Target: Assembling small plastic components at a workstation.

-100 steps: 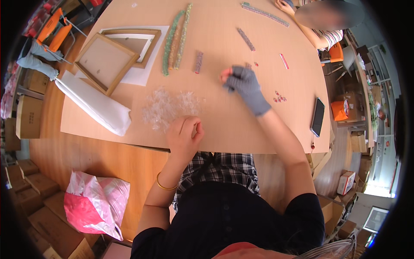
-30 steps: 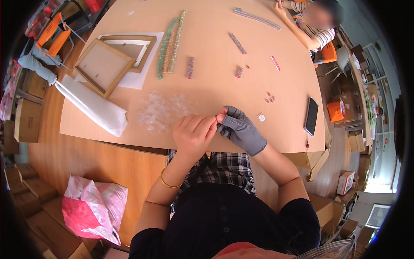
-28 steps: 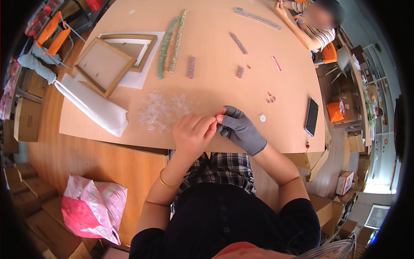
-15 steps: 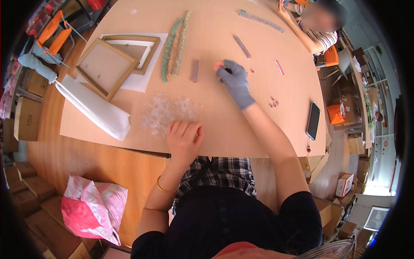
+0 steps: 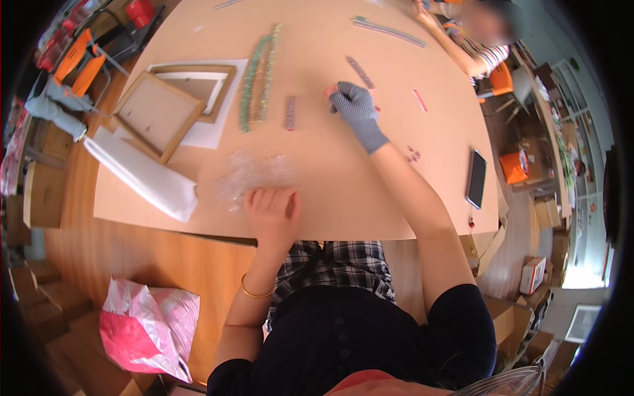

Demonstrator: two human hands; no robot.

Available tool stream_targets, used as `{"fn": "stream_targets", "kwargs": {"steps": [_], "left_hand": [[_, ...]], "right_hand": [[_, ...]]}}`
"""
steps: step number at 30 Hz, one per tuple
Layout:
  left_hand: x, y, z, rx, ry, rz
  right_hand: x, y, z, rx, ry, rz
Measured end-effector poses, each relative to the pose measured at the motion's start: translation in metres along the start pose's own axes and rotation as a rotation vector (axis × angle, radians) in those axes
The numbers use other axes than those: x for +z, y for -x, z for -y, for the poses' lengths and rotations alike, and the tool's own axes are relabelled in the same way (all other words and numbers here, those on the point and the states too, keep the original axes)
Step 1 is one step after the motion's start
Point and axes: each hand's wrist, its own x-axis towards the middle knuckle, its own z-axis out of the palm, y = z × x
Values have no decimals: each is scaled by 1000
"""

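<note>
Hands apart: gloved right hand (image 5: 354, 105) pinches a small red piece (image 5: 328, 91); left hand (image 5: 272, 210) rests beside clear beads (image 5: 254, 175).

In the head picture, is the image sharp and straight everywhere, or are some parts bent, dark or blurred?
Head view: the table edges bow outward from fisheye distortion; the corners are black; light is even, with soft shadows; the gloved right hand and bare left hand look sharp; the clear plastic pile looks hazy; the other person at the far edge is blurred.

Bare tabletop (image 5: 370, 185) between hands; bead strips (image 5: 257, 82), frames (image 5: 155, 115) crowd left.
</note>
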Motion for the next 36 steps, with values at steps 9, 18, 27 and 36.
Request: {"fn": "stream_targets", "kwargs": {"steps": [9, 18, 27, 36], "left_hand": [[-8, -9, 15, -7, -191, 20], [-3, -27, -3, 62, -247, 20], [16, -20, -63, 7, 192, 105], [18, -28, -64, 161, 286, 32]], "right_hand": [[-150, 109, 12, 34, 534, -214], [-193, 132, -7, -226, 792, -6], [-96, 173, 65, 342, -384, 53], [-46, 185, 67, 448, -642, 243]]}}
